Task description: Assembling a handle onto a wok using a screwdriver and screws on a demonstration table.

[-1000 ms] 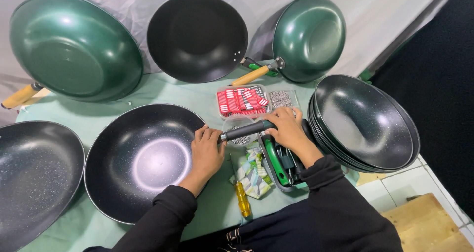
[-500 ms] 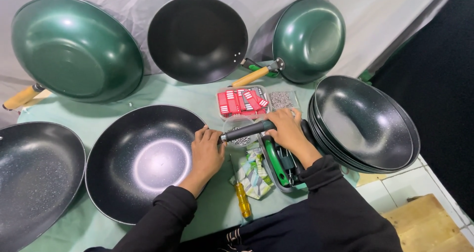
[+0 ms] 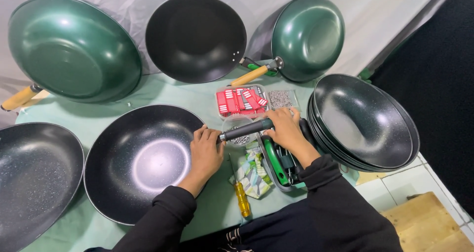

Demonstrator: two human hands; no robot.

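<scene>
A dark speckled wok (image 3: 140,160) lies face up on the green table cover in front of me. My left hand (image 3: 205,153) rests on its right rim, fingers pinched at the spot where a black handle (image 3: 245,130) meets the rim. My right hand (image 3: 285,131) grips the far end of that handle, holding it level over a small clear tub of screws (image 3: 240,139). A yellow-handled screwdriver (image 3: 241,197) lies just below, beside a crumpled patterned cloth (image 3: 253,172).
A stack of dark woks (image 3: 365,121) sits at right, another dark wok (image 3: 34,175) at left. Two green woks (image 3: 74,49) (image 3: 308,37) and a black one (image 3: 196,37) lean on the back wall. Red packets (image 3: 241,102) fill a tray; a grey tray (image 3: 281,163) holds green handles.
</scene>
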